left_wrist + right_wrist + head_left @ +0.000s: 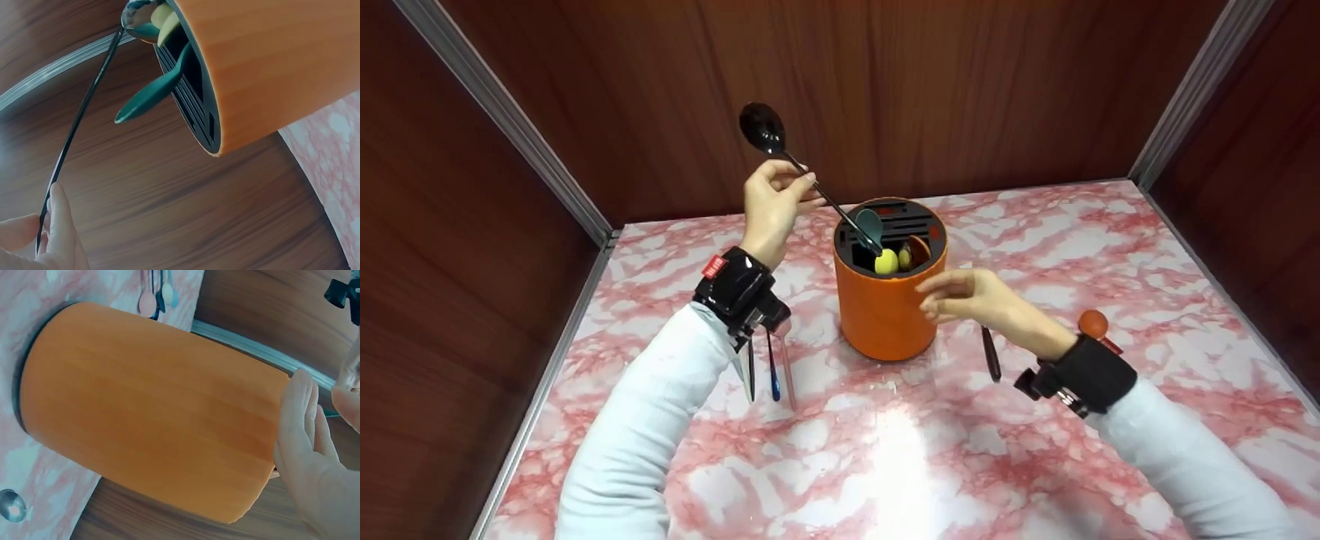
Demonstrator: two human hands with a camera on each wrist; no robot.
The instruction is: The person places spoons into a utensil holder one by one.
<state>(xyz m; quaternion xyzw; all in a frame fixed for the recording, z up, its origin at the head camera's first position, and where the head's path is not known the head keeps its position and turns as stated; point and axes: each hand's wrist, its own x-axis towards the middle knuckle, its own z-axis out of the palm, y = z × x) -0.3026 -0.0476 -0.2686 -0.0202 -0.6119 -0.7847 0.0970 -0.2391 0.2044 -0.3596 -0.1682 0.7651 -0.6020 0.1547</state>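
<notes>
Black spoon [763, 129]: slanted bowl-up, its handle end at the orange holder's [887, 319] mouth; depth unclear.
Left hand [777, 206]: you pinch the thin handle below the bowl.
Crowded opening: your handle end could snag on the yellow utensil [886, 262] sharing that space.
Right hand [986, 301]: your fingers loosely bent, gripping nothing, beside the holder; contact unclear.
Surfaces: glossy spoon, smooth cylindrical holder, pink-veined tabletop [810, 480].

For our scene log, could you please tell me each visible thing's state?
Black spoon: held tilted, bowl up
Left hand: pinching black spoon
Holder: upright, partly filled
Right hand: fingers beside holder's rim
Green spoon: in holder, head up
Yellow utensil: in holder
Pink spoon: lying on table
Blue-ended utensil: lying on table
Dark-handled utensil: lying on table
Orange round item: on table
</notes>
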